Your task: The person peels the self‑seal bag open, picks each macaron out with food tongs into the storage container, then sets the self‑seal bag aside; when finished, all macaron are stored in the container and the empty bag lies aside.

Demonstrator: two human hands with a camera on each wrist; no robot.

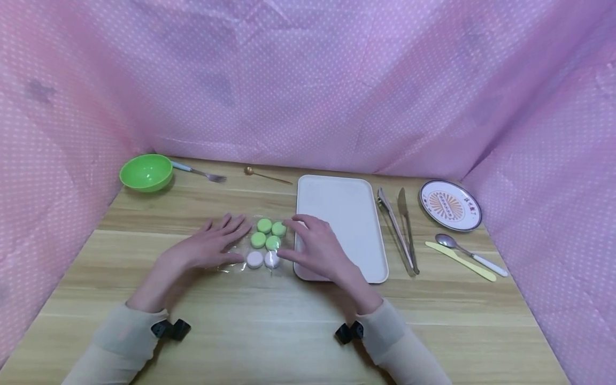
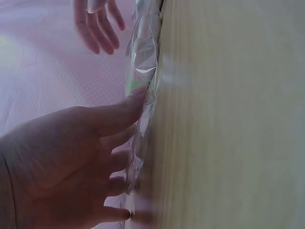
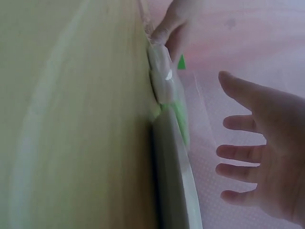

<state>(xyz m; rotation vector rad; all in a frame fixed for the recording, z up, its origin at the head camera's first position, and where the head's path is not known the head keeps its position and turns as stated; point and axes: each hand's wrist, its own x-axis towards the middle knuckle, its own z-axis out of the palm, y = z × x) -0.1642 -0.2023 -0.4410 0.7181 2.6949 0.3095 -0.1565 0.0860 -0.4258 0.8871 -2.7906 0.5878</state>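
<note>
Clear bag point(image 1: 263, 251) flat on bench point(image 1: 260, 337), btwn my L hand point(image 1: 214, 245) & R hand point(image 1: 317, 245).
4 green discs point(image 1: 258, 240) + 2 pale discs point(image 1: 255, 260) inside, pale ones nearest me; white tray point(image 1: 344, 214) just to bag's R. L hand: fingers straight & spread, not gripping, thumb touching plastic at bag's L edge, other fingertips by that edge, can't tell if they press. R hand: loose, thumb well apart from fingers, nothing held, hovering over bag's R side & tray's L edge, clear of both per R wrist view.

Green bowl point(image 1: 146, 175) beside fork point(image 1: 196, 171); patterned plate point(image 1: 447, 207) near spoon point(image 1: 472, 255), yellow knife point(image 1: 460, 261)
</note>
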